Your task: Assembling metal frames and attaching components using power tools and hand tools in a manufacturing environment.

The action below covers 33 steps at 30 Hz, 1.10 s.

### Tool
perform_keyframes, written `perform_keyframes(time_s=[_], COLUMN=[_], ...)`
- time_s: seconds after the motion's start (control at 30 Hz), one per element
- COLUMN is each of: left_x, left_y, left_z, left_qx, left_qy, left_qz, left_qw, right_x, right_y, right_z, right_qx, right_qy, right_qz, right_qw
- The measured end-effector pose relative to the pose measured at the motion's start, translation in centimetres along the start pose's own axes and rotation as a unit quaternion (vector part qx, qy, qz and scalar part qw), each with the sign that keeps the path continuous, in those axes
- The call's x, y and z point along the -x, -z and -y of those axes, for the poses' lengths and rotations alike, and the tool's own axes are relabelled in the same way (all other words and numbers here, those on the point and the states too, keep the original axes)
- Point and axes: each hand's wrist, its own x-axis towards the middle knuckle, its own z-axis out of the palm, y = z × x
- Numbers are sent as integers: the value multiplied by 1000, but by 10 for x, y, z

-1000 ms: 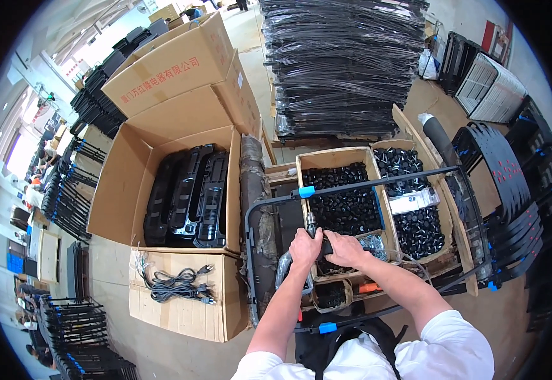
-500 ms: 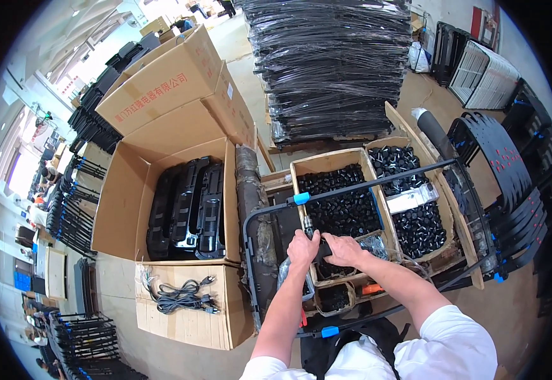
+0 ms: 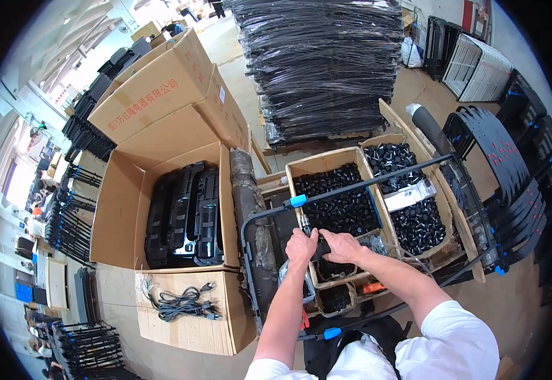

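My left hand (image 3: pixel 302 246) is closed around the front of a power drill, whose silver chuck (image 3: pixel 305 221) points away from me. Close beside it, my right hand (image 3: pixel 340 246) is wrapped around the drill's dark body, most of which the fingers hide. Both hands are above the near part of a black tubular metal frame (image 3: pixel 378 181) that lies across wooden bins. Blue clips, such as the one at the far bar (image 3: pixel 298 201), sit on the frame. Whether the drill touches anything is not visible.
Black knobs (image 3: pixel 342 212) and black-headed bolts (image 3: pixel 417 226) fill the wooden bins. On the left, an open carton (image 3: pixel 108 212) holds black plastic housings (image 3: pixel 184 215); coiled power cords (image 3: pixel 186 303) lie on cardboard before it. Behind stands a wrapped black stack (image 3: pixel 320 69). An orange-handled tool (image 3: pixel 373 287) lies near me.
The whole view has shifted slightly, with the background a little lower left. My hands keep the same grip on the drill, and the frame stays in place over the bins.
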Motion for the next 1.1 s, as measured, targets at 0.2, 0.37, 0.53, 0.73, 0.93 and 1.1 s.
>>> perform_keyframes(time_s=[0.2, 0.37, 0.53, 0.73, 0.93, 1.1], left_x=[-4, -8, -11, -15, -12, -9], left_y=[1, 4, 6, 10, 11, 8], left_z=[-1, -1, -3, -2, 0, 3], left_qx=[2, 9, 15, 26, 32, 21], left_qy=[4, 8, 16, 21, 11, 7], left_qz=[6, 14, 25, 55, 65, 64], left_qw=[1000, 1000, 999, 998, 997, 998], right_x=[-4, -7, -7, -9, -6, -2], right_y=[3, 12, 17, -12, -12, -14], right_z=[1, 9, 13, 3, 9, 9], right_qx=[-10, -5, -23, -29, -41, -35], right_qy=[0, -24, -37, 16, 9, 7], right_qz=[-5, 17, 13, -36, -40, -37], right_qw=[1000, 1000, 999, 999, 998, 999])
